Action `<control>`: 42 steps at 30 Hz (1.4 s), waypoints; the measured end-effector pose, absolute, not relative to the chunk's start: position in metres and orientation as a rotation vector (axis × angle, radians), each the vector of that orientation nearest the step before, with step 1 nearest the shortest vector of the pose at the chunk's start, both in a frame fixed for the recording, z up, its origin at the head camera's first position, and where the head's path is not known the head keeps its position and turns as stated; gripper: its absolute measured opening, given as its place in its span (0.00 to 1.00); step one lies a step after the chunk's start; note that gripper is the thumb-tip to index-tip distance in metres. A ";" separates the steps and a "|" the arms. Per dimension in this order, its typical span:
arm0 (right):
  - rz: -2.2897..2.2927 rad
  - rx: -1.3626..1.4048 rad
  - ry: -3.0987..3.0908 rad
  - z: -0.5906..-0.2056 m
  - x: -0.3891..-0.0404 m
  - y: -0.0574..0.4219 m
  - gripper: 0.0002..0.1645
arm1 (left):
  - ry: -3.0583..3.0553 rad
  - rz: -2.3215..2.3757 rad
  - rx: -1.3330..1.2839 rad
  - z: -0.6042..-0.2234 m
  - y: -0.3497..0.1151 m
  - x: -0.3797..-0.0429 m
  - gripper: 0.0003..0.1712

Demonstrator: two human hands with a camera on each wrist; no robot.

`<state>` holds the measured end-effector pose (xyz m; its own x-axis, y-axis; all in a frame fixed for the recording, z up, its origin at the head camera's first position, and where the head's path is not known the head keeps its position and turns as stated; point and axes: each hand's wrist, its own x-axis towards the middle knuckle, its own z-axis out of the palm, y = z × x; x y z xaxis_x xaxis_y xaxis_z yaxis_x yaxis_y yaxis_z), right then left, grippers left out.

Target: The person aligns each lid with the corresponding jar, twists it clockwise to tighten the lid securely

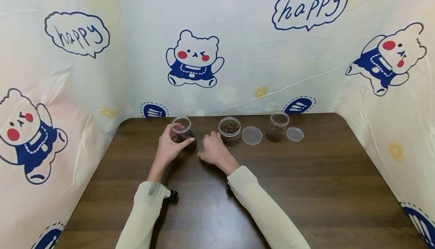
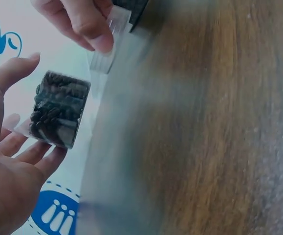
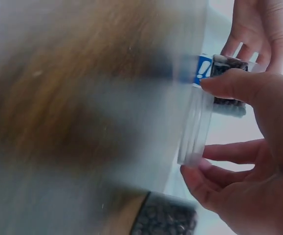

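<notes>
My left hand (image 1: pixel 170 143) grips a clear plastic jar (image 1: pixel 181 123) near the far table edge. Dark beans (image 2: pixel 60 107) fill its lower part, and the upper part is see-through with no lid on it. Thumb and fingers lie along opposite sides of this jar. Just to its right, my right hand (image 1: pixel 216 149) pinches a clear round lid (image 3: pixel 197 127) between thumb and fingertips. The lid stands on edge close beside the jar. Behind the right hand is a second open jar (image 1: pixel 229 139) of brown beans, its base partly hidden.
Another clear lid (image 1: pixel 252 136) lies flat beside the second jar. Farther right stands a third open jar (image 1: pixel 278 128) with small brown pieces inside, next to a smaller flat lid (image 1: pixel 295 134). A printed cloth (image 1: pixel 238 71) hangs right behind the brown wooden table (image 1: pixel 306 196).
</notes>
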<state>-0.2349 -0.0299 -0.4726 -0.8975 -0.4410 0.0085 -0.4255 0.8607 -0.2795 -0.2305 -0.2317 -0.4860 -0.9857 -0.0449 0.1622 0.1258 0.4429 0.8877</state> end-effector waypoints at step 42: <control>-0.704 -0.477 3.007 -0.469 -0.175 0.116 0.41 | -2.601 -1.740 -0.496 -0.496 -0.131 -0.182 0.43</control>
